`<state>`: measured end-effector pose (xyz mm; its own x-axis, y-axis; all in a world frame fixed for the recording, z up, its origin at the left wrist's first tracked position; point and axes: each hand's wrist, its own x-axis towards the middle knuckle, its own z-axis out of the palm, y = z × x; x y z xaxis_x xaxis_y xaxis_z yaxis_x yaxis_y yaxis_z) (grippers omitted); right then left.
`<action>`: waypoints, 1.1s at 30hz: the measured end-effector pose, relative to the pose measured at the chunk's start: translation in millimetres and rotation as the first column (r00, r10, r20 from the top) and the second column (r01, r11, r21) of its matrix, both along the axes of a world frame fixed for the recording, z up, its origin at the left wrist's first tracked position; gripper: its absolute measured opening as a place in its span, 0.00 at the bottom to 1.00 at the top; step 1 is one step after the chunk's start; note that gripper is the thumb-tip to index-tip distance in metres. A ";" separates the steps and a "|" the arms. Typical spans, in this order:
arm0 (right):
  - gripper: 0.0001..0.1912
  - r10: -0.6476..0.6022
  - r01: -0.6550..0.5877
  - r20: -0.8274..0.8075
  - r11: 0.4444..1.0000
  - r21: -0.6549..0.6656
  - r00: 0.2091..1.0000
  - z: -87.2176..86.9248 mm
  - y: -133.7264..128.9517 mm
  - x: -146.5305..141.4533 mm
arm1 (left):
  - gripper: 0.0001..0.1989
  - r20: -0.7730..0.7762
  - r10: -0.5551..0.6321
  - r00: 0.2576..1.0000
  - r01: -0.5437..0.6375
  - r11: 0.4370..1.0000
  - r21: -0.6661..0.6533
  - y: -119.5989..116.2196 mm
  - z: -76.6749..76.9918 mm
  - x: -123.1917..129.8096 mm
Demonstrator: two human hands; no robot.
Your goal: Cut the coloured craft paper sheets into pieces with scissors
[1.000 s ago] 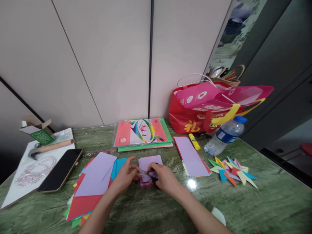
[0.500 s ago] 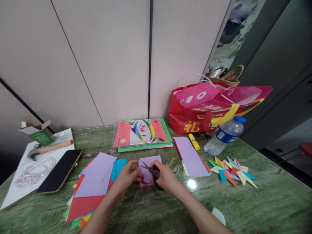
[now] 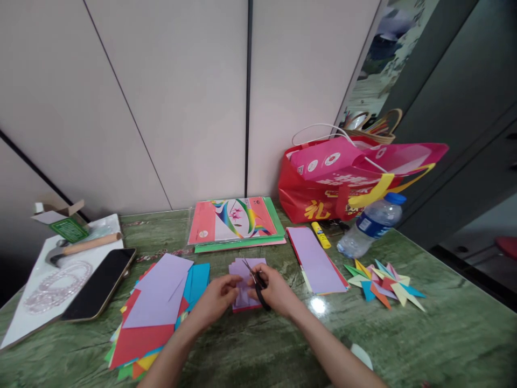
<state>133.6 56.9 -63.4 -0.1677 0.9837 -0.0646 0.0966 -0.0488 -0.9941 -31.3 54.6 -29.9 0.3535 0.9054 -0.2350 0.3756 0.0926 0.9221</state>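
Black-handled scissors (image 3: 259,286) are in my right hand (image 3: 273,288), their blades pointing up and to the left over small purple paper pieces (image 3: 244,295). My left hand (image 3: 219,295) has its fingertips pinched at the left edge of these pieces; whatever lies between the fingertips is too small to make out. Beneath the purple paper a red edge shows. The scissor blades look slightly apart. Left of my hands lies a fanned pile of coloured sheets with purple ones (image 3: 157,296) on top and blue paper (image 3: 198,283) beside it.
Behind my hands lies a paper pack (image 3: 234,221). To the right are purple strips (image 3: 317,258), a yellow glue stick (image 3: 321,235), a bottle (image 3: 369,226), a red bag (image 3: 311,196) and folded paper stars (image 3: 388,283). At left are a phone (image 3: 100,283), hammer (image 3: 86,246) and box (image 3: 68,223).
My right hand has shifted slightly right, and the scissors have turned to point more upward. My left hand has moved a little lower, its fingers closer together.
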 end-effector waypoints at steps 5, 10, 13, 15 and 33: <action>0.16 -0.038 0.039 -0.053 0.999 0.023 0.998 7.2 -2.1 -3.0 | 0.13 -0.140 -0.137 0.981 0.151 0.984 0.096 -4.2 4.1 3.8; 0.18 -0.266 0.282 -0.116 0.945 0.163 0.957 21.3 -4.6 -1.1 | 0.14 -0.177 -0.033 0.984 0.068 0.979 0.194 -5.3 13.0 0.5; 0.19 -0.467 0.496 -0.168 0.801 0.336 0.868 29.4 -6.3 2.7 | 0.15 0.003 0.233 0.973 -0.230 0.957 0.177 -3.4 24.1 -5.7; 0.20 -0.476 0.513 -0.193 0.774 0.371 0.858 30.5 -6.5 2.9 | 0.16 0.177 0.403 0.898 -0.420 0.905 0.071 -2.5 31.4 -9.0; 0.17 -0.243 0.267 -0.262 0.962 0.058 0.934 31.8 -9.5 -4.5 | 0.27 0.629 0.518 0.580 -0.391 0.854 -0.344 -5.5 41.2 -2.0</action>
<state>129.1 47.4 -31.6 0.0902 0.9952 0.0389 -0.1595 0.0530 -0.9858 -33.3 49.1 11.3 0.0192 0.9673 -0.2528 -0.4779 0.2310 0.8475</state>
